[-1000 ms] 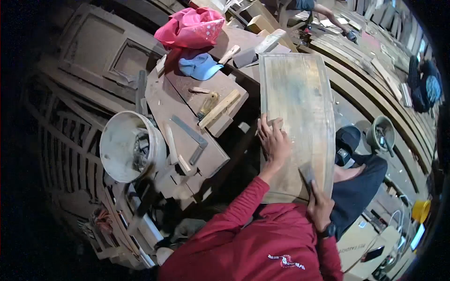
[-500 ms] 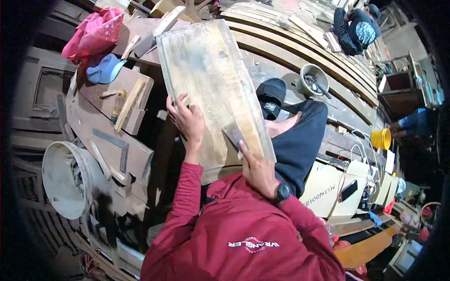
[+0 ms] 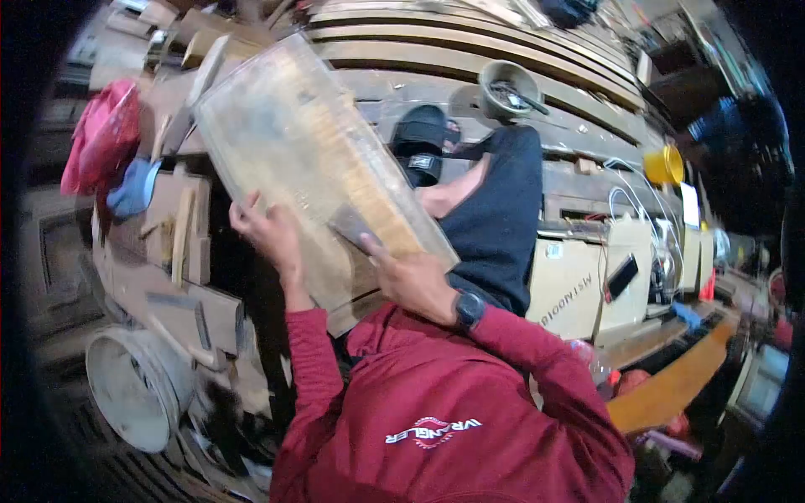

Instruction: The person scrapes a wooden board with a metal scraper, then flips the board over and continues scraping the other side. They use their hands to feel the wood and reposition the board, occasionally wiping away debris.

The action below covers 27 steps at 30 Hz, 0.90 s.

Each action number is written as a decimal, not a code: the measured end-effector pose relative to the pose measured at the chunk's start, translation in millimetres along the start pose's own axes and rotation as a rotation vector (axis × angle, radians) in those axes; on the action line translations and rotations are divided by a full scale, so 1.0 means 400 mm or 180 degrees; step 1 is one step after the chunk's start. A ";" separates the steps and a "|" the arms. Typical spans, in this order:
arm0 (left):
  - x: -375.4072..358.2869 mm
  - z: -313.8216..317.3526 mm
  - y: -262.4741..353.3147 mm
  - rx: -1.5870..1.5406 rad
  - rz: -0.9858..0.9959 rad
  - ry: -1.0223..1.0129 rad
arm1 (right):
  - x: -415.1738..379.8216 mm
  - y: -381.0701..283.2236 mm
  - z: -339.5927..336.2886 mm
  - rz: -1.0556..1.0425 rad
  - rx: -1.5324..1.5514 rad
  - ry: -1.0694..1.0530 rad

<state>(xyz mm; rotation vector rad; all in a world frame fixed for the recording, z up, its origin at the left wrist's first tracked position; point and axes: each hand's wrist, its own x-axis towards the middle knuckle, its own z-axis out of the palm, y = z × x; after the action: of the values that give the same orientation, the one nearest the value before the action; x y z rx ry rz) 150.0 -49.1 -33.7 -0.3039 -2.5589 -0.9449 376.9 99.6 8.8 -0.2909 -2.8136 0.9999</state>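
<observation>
A long, worn wooden board (image 3: 285, 142) lies slanted across my lap, running up to the left. My left hand (image 3: 264, 230) grips its left edge, fingers curled over onto the face. My right hand (image 3: 411, 281) holds a small flat grey scraper (image 3: 352, 226) and presses it against the board's lower part. I wear red sleeves and a dark watch (image 3: 468, 308) on my right wrist. My leg in dark trousers (image 3: 503, 201) stretches out under the board's right side.
A white bucket (image 3: 134, 386) stands at the lower left beside wooden offcuts. A pink cloth (image 3: 105, 134) and a blue cap (image 3: 134, 189) lie at the left. A black sandal (image 3: 419, 142), a green bowl of tools (image 3: 507, 84), a yellow tub (image 3: 665, 165) and a cardboard box (image 3: 579, 285) are at the right.
The view has swung right, so the board now slants up to the left. My right hand has slid the scraper further up the board. My left hand stays on the left edge.
</observation>
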 end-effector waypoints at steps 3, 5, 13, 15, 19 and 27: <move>0.004 -0.021 -0.001 0.0127 0.0029 -0.0284 | 0.110 -0.009 0.014 0.0022 -0.0140 -0.0067; 0.002 -0.033 0.014 0.0101 0.0089 -0.0383 | 0.095 -0.027 -0.015 0.0222 -0.0197 -0.0319; 0.001 -0.029 0.039 0.0103 -0.0051 -0.0316 | -0.063 -0.111 -0.110 0.0511 -0.0330 -0.0845; 0.006 -0.021 0.019 0.0089 0.0066 -0.0208 | -0.040 -0.127 -0.103 0.0382 -0.0403 -0.0919; 0.003 -0.027 -0.001 0.0206 0.0129 -0.0202 | -0.007 -0.086 -0.066 0.0157 -0.0294 -0.0569; 0.001 -0.019 0.001 0.0090 0.0079 -0.0178 | -0.089 -0.068 -0.099 0.0469 -0.0212 -0.0744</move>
<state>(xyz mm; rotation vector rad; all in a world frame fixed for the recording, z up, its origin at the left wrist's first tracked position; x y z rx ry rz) 152.0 -53.6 -28.1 -0.3580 -2.6106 -0.9027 415.6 95.0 54.1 -0.4205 -3.0794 1.0321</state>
